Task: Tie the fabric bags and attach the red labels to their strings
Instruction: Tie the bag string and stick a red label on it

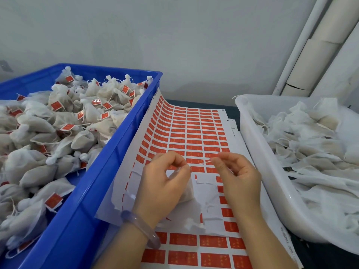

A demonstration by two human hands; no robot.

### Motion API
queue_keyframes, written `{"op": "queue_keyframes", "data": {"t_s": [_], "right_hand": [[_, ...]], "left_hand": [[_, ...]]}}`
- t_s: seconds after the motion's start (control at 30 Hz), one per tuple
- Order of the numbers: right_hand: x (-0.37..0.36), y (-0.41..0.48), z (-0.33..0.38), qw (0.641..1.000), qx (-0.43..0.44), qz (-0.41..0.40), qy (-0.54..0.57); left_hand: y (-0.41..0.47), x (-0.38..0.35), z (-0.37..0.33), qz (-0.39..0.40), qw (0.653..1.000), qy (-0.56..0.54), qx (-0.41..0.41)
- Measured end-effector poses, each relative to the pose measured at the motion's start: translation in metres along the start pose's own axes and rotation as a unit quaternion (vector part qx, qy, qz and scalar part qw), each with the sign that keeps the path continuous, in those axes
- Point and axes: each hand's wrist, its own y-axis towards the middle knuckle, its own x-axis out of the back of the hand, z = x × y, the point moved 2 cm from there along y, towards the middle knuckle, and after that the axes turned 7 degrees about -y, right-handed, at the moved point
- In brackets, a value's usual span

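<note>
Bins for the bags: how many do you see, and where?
2. A blue bin stands at the left, holding tied bags with red labels; a white bin stands at the right, holding unlabelled bags. No other shows.

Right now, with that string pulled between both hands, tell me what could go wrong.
1. The right hand pinches only the tip of the thin string, so it may slip out before the knot tightens.
2. The left hand holds the fabric bag low over the label sheet, whose peeled backing is torn and ragged there; string or fabric might snag on it.
</note>
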Motion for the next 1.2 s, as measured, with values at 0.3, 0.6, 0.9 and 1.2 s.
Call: {"op": "queue_keyframes", "data": {"t_s": [0.3,0.6,0.9,1.2], "right_hand": [[-0.002,-0.002,0.001,1.0,-0.016,0.021,0.005],[0.008,-0.005,0.016,0.993,-0.061,0.029,0.094],[-0.023,-0.029,0.03,0.98,-0.05,0.161,0.107],[-0.014,-0.019,0.025,0.974,-0.084,0.148,0.147]], "left_hand": [[0.0,0.001,-0.005,-0.008,0.997,-0.082,0.012],[0.004,0.004,0.0,-0.03,0.992,-0.122,0.029],[-0.001,-0.003,-0.008,0.025,0.998,-0.028,-0.046],[-0.003,-0.009,-0.004,0.053,0.993,0.069,-0.081]]}}
